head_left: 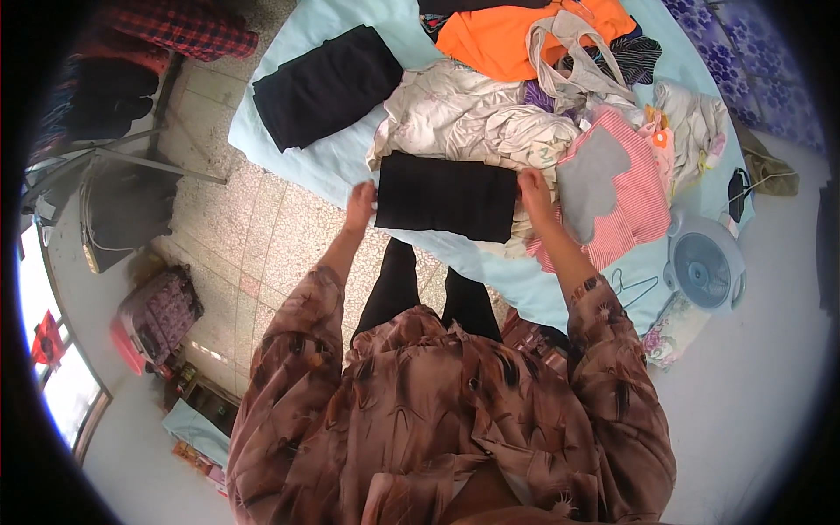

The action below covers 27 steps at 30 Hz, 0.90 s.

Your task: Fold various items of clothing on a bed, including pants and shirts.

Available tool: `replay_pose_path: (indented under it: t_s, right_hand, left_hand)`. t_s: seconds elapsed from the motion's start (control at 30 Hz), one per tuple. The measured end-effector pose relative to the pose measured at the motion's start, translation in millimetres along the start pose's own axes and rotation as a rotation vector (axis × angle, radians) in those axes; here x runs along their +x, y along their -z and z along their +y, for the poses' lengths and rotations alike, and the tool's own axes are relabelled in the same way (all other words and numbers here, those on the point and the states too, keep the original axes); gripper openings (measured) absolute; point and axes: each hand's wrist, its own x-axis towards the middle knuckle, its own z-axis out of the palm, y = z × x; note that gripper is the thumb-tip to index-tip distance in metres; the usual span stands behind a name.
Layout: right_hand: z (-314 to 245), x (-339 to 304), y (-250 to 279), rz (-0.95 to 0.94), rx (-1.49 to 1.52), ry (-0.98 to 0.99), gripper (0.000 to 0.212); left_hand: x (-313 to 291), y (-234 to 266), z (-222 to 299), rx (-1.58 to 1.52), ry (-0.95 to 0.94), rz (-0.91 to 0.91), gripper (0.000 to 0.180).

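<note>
I stand at the edge of a bed with a light blue sheet (306, 162). A folded black garment (446, 197) lies flat at the bed's near edge. My left hand (360, 206) grips its left side and my right hand (535, 192) grips its right side. Just beyond it lies a crumpled cream-coloured cloth (464, 118). A second folded black garment (325, 85) rests further left on the sheet, apart from my hands.
An orange garment (499, 35), a grey bag with straps (569, 57) and a pink striped garment with a grey patch (612, 179) are piled on the bed. A small white fan (704, 262) sits at the right. A dark suitcase (157, 311) stands on the speckled floor.
</note>
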Motion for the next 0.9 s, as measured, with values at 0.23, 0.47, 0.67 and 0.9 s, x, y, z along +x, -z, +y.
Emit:
replay_pose_path:
  t_s: [0.23,0.47,0.67,0.9]
  right_hand:
    - [-9.7,-46.6,-23.8,-0.366,-0.083,-0.528,0.042]
    - [-35.2,-45.2,-36.5,-0.305,0.342,-0.569,0.035]
    - [-131.7,-51.3,-25.7,-0.407,0.352,-0.54,0.027]
    - [-251.3,-33.7,-82.4,-0.746,0.316,-0.22,0.036]
  left_hand:
    - [-6.1,-30.3,-11.4,0.396,-0.173,0.118,0.061]
    - [6.5,-30.0,-40.5,0.391,0.1,0.065,0.072]
    - [-42.0,-0.3,27.2,-0.439,0.87,-0.677,0.047]
    - [-85.7,80.8,163.3,-0.364,0.392,-0.371,0.045]
